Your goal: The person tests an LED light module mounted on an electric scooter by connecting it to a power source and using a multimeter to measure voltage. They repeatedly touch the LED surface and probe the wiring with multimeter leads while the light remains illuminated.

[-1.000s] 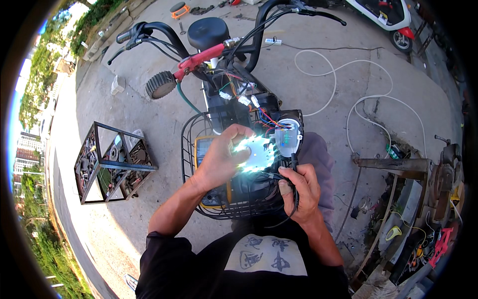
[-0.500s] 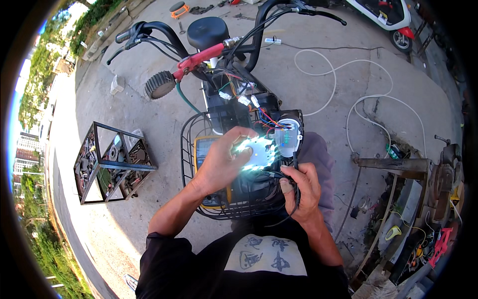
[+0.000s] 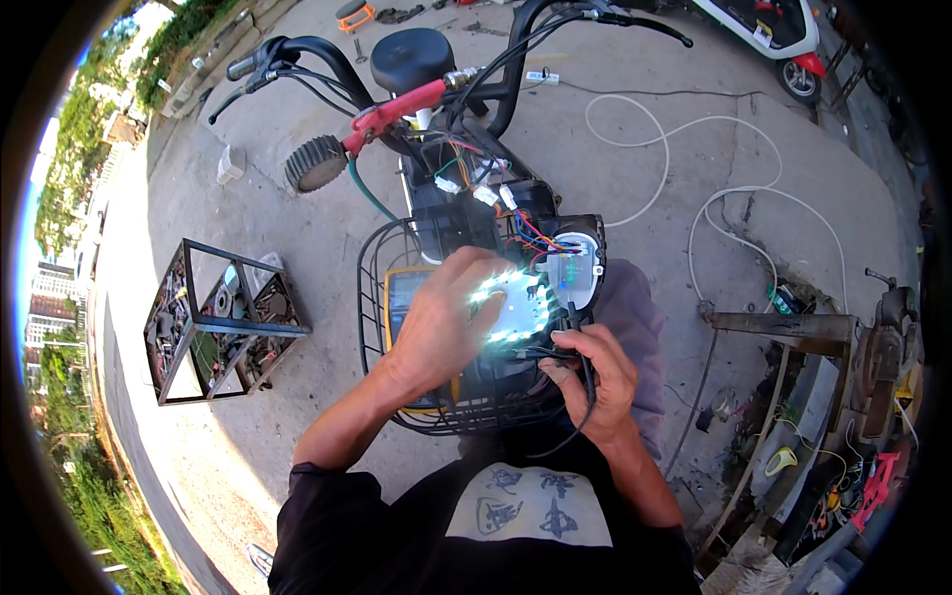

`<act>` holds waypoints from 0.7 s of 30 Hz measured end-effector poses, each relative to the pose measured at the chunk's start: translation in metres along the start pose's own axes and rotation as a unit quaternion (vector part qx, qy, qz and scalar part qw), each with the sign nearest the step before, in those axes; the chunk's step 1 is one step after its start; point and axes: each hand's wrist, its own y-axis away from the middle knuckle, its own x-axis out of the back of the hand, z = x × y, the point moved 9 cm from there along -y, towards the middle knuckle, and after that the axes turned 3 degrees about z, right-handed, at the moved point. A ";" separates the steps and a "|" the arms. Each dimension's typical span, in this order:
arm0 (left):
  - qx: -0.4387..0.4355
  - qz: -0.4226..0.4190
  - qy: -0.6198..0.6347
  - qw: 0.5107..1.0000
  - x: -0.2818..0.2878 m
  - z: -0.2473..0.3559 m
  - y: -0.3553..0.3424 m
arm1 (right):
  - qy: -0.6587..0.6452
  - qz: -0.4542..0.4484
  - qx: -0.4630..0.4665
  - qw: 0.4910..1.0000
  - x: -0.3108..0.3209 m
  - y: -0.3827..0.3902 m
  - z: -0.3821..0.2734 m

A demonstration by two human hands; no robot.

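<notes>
An electric bicycle (image 3: 466, 119) stands in front of me with its front wire basket (image 3: 375, 327) close to my body. My left hand (image 3: 446, 322) grips a lit headlight board (image 3: 518, 307) whose white lamps glow brightly, held over the basket. My right hand (image 3: 593, 372) pinches the black wires (image 3: 580, 337) running from that board. Beside it sits a white headlight housing (image 3: 575, 268) with coloured wires coming out. A yellow-edged meter (image 3: 402, 297) lies in the basket under my left hand.
A black metal frame crate (image 3: 218, 327) with parts sits on the concrete to my left. A white cable (image 3: 694, 198) loops across the ground on the right. A cluttered bench with a vise (image 3: 883, 337) and tools stands at right. A red-and-white scooter (image 3: 773, 30) is parked at top right.
</notes>
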 end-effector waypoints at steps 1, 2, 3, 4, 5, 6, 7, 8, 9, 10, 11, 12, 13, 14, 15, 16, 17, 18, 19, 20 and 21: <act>-0.010 0.001 -0.002 1.000 0.000 0.000 0.000 | 0.004 -0.003 0.001 1.000 -0.001 0.000 0.000; -0.012 -0.006 -0.005 1.000 -0.002 0.000 0.001 | 0.007 -0.005 0.003 1.000 -0.001 -0.001 0.000; -0.015 -0.013 -0.008 1.000 -0.003 0.001 0.001 | 0.005 -0.004 0.009 1.000 -0.003 -0.002 0.000; -0.017 -0.020 -0.011 1.000 -0.004 0.001 0.002 | 0.003 -0.002 0.015 1.000 -0.005 -0.002 0.001; -0.011 -0.023 -0.007 1.000 -0.005 0.001 0.002 | 0.002 0.000 0.021 1.000 -0.005 -0.003 0.000; -0.005 -0.026 -0.004 1.000 -0.005 0.001 0.002 | 0.006 -0.001 0.018 1.000 -0.005 -0.003 0.000; 0.001 -0.028 -0.001 1.000 -0.005 0.001 0.003 | 0.010 -0.001 0.016 1.000 -0.004 -0.002 0.000; -0.005 -0.019 -0.006 1.000 -0.003 0.004 0.002 | 0.015 -0.002 0.014 1.000 -0.004 -0.002 0.000; -0.011 -0.010 -0.012 1.000 -0.001 0.006 0.002 | 0.009 0.002 0.013 1.000 -0.002 -0.001 0.000; -0.018 -0.001 -0.017 1.000 0.001 0.009 0.001 | 0.004 0.007 0.012 1.000 -0.001 0.000 0.001; -0.028 0.005 -0.022 0.999 0.004 0.013 0.002 | -0.001 0.012 0.011 1.000 0.000 0.001 0.002; -0.038 0.010 -0.026 0.999 0.008 0.018 0.004 | -0.017 0.023 0.005 1.000 0.002 0.002 0.005; -0.049 0.015 -0.030 0.998 0.013 0.024 0.006 | -0.032 0.033 -0.002 0.999 0.003 0.004 0.007; -0.041 -0.031 -0.010 0.999 0.011 0.029 0.008 | -0.047 0.044 -0.008 0.998 0.004 0.006 0.009; -0.031 -0.075 0.009 0.997 0.012 0.036 0.010 | -0.063 0.055 -0.011 0.996 0.006 0.006 0.009; -0.022 -0.120 0.028 0.992 0.008 0.040 0.014 | -0.080 0.065 -0.015 0.995 0.007 0.006 0.009; -0.036 -0.136 0.032 0.990 0.005 0.044 0.019 | -0.096 0.076 -0.018 0.992 0.009 0.006 0.010; -0.052 -0.151 0.038 0.986 0.002 0.049 0.024 | -0.106 0.078 -0.028 0.991 0.009 0.007 0.012; -0.067 -0.167 0.043 0.983 -0.001 0.054 0.028 | -0.116 0.080 -0.038 0.989 0.010 0.008 0.015; -0.073 -0.159 0.041 0.984 -0.002 0.053 0.032 | -0.126 0.083 -0.049 0.987 0.010 0.009 0.017; -0.077 -0.150 0.039 0.985 -0.003 0.050 0.036 | -0.122 0.070 -0.041 0.989 0.008 0.007 0.014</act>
